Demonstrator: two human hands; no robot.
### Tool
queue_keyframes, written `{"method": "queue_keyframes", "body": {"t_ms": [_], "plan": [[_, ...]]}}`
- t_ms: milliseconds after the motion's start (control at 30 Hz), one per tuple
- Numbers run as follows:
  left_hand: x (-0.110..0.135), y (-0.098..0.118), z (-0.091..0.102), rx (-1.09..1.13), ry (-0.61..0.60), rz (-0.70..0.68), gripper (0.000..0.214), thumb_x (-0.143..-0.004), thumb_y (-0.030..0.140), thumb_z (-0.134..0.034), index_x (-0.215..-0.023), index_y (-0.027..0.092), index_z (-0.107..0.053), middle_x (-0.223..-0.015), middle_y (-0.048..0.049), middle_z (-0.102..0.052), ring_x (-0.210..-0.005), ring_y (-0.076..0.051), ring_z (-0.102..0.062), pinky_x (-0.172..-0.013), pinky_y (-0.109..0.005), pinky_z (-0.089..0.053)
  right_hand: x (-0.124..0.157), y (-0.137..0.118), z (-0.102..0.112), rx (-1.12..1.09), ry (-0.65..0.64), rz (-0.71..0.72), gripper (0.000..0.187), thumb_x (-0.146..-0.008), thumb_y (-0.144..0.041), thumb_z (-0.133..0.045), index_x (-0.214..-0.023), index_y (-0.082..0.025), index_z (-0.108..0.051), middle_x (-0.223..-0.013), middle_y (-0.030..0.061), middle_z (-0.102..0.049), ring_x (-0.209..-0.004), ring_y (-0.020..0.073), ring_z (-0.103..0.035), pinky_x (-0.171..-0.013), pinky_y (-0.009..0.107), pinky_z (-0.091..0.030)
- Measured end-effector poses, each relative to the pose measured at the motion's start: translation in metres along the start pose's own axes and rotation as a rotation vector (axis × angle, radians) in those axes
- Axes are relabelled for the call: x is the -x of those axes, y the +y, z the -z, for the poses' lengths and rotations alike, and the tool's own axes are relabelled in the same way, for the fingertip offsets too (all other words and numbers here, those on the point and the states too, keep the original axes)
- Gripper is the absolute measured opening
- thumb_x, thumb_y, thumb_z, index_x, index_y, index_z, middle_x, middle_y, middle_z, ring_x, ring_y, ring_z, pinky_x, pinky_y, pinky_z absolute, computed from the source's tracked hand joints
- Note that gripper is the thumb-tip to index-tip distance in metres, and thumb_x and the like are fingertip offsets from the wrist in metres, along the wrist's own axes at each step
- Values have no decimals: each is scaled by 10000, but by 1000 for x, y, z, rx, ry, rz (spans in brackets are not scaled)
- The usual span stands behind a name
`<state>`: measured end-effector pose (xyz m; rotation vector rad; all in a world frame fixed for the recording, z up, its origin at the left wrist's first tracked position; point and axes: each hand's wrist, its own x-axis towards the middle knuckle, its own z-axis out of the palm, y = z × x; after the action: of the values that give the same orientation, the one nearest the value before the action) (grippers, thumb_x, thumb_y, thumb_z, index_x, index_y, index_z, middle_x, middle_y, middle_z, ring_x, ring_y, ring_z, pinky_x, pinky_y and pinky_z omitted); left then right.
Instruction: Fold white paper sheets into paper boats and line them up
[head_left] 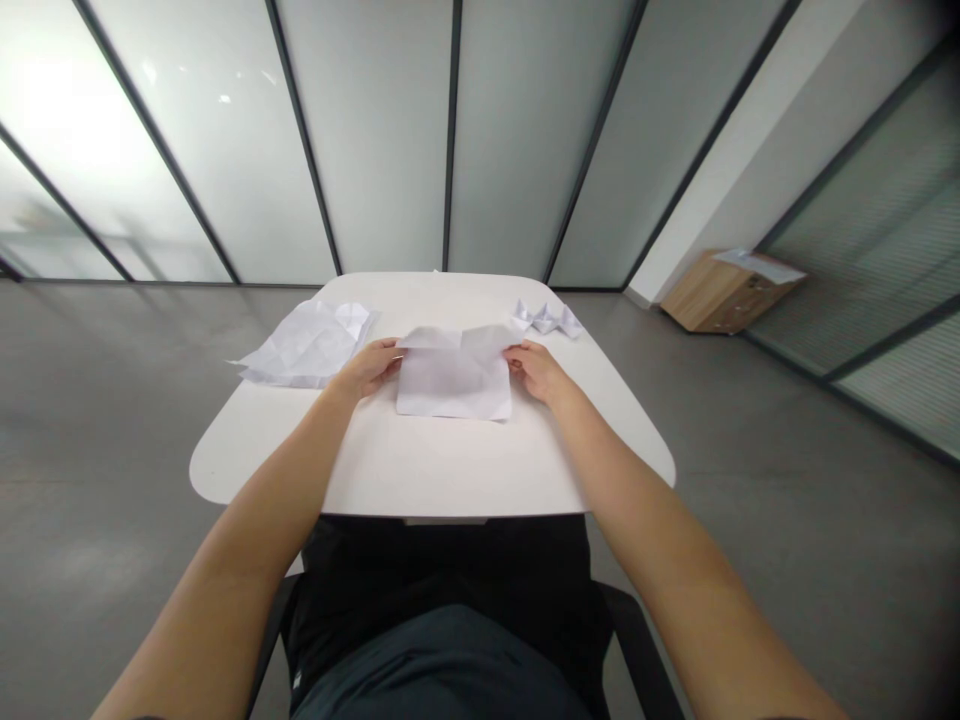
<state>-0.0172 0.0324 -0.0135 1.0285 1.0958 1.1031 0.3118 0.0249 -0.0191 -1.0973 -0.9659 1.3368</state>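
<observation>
A white sheet of paper (454, 380) lies in the middle of the white table (420, 470), its far corners folded inward. My left hand (369, 366) pinches the sheet's far left corner. At the far right corner my right hand (536, 368) pinches the paper the same way. Both hands rest on the tabletop with fingers closed on the paper's edges.
A pile of creased, unfolded white sheets (307, 345) sits at the table's left. Small folded paper shapes (547, 318) lie at the far right. A wooden cabinet (724, 292) stands on the floor to the right, by glass partition walls.
</observation>
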Motion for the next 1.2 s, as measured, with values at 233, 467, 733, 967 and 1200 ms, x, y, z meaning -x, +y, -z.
{"method": "queue_keyframes", "body": {"t_ms": [233, 467, 733, 967, 1200], "plan": [[6, 3, -6, -78, -12, 16, 219, -850, 184, -683, -1039, 136, -782, -1097, -115, -765, -926, -180, -714, -787, -257, -581, 4, -2, -2, 53, -8, 18, 152, -663, -87, -672, -777, -188, -683, -626, -37, -628, -585, 101, -542, -574, 211, -418], [15, 8, -12, -227, -9, -59, 376, -887, 402, -660, -1181, 201, -783, -1243, -91, -723, -943, -174, -692, -693, -229, -518, 1, 0, -2, 50, 1, 17, 130, -739, -129, -670, -841, -186, -725, -775, 11, -720, -692, 141, -653, -633, 238, -494], [9, 1, -5, -281, -67, -114, 619, -793, 413, -748, -1355, 156, -714, -1215, -120, -754, -964, -219, -697, -743, -271, -515, 1, 5, -4, 163, -59, 74, 246, -721, -204, -826, -957, -193, -754, -873, 28, -748, -761, 157, -680, -684, 264, -531], [-2, -9, 5, -391, -61, -226, 765, -709, 304, -849, -1427, 119, -663, -1383, -178, -686, -932, -205, -695, -844, -312, -525, -3, 11, -6, 229, -2, 143, 246, -662, -141, -829, -898, -185, -775, -778, 10, -740, -744, 156, -670, -719, 280, -560], [-6, -10, 7, -640, 10, -344, 592, -775, 247, -803, -1360, 197, -727, -1213, -118, -763, -875, -206, -693, -914, -336, -551, -14, 20, -3, 430, 80, 226, 201, -719, -154, -806, -909, -220, -800, -859, 18, -786, -787, 171, -705, -822, 332, -583]]}}
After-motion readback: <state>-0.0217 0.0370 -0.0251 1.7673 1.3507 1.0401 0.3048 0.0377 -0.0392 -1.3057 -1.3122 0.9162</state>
